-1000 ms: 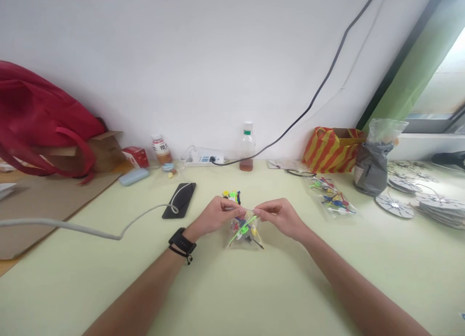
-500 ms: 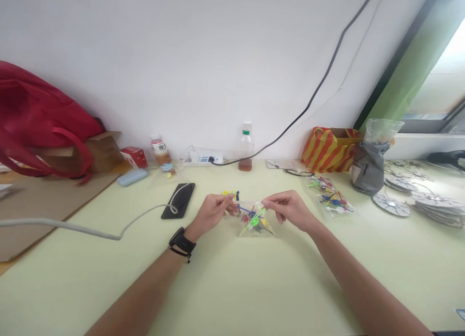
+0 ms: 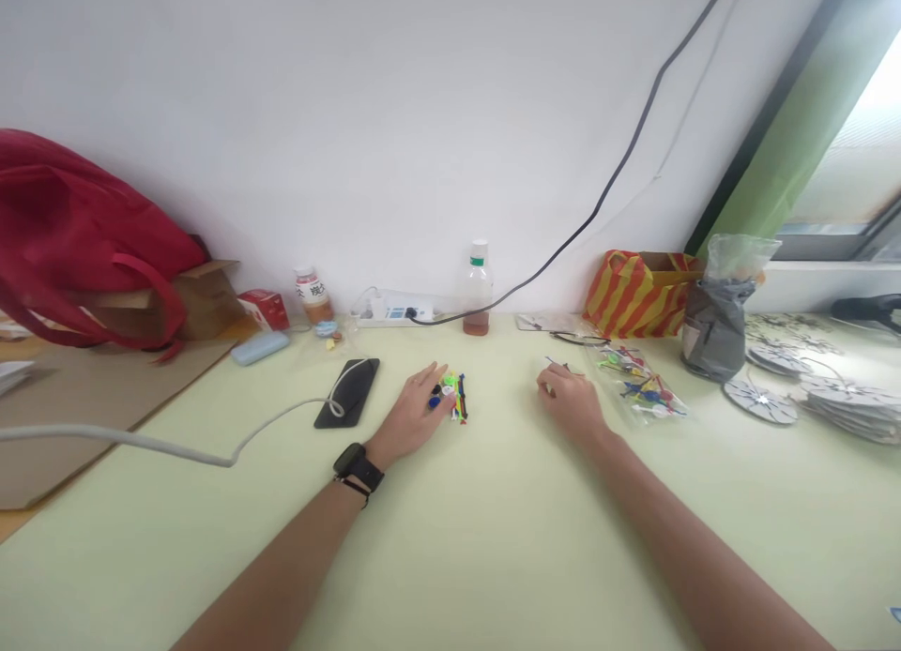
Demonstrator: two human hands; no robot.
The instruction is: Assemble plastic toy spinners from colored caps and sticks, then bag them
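Note:
My left hand (image 3: 412,415), with a black watch on its wrist, lies low over the table with fingers stretched out. Its fingertips and thumb touch a small pile of coloured plastic pieces (image 3: 461,398), with round and stick-like shapes in green, blue, yellow, red and white. Farther right, my right hand (image 3: 572,402) is closed, fingers curled down near the tabletop. Thin dark and blue bits (image 3: 556,361) poke out past its fingers; they look like part of the clear bag of pieces, mostly hidden by the hand. Beyond it lie filled clear bags (image 3: 651,395) of similar pieces.
A black phone (image 3: 347,393) with a pale cable lies left of my left hand. Along the wall stand a bottle (image 3: 477,290), a power strip (image 3: 394,313) and a striped bag (image 3: 637,295). At right are a grey bag (image 3: 714,327) and stacked grey discs (image 3: 851,407).
Both hands have parted from the clear bag held between them. My right hand moved right, toward the filled bags; my left hand opened over the loose pieces.

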